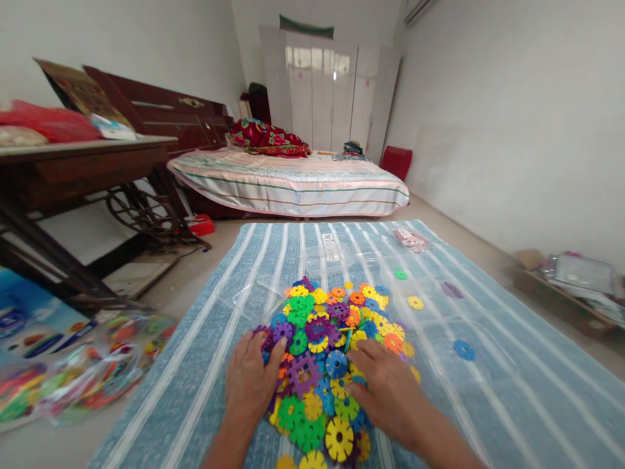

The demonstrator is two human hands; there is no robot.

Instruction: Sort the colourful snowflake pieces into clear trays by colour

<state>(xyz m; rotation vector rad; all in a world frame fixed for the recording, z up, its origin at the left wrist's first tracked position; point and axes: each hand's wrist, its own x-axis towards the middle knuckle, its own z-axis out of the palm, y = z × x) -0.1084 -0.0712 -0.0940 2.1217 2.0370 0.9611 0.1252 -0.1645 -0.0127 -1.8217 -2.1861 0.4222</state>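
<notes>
A heap of flat notched plastic discs [336, 363] in yellow, green, blue, orange and purple lies on the striped cloth. My left hand [254, 374] rests against the heap's left side, thumb apart from the fingers, near a purple disc [282, 331]. On the right side, my right hand [383, 381] touches the heap with its thumb and fingers apart; its fingertips are partly hidden among the pieces. A purple square lattice piece [303, 372] lies between the hands. Closer to me sit a green cluster [303, 423] and a yellow disc [339, 438].
Loose pieces, including a blue disc [464, 350] and a yellow one [415, 303], lie right of the heap on the blue striped cloth [195, 365]. Clear plastic packaging [325, 259] lies behind it. Bagged colourful items [112, 371] are at the left; a box [576, 286] stands at the right.
</notes>
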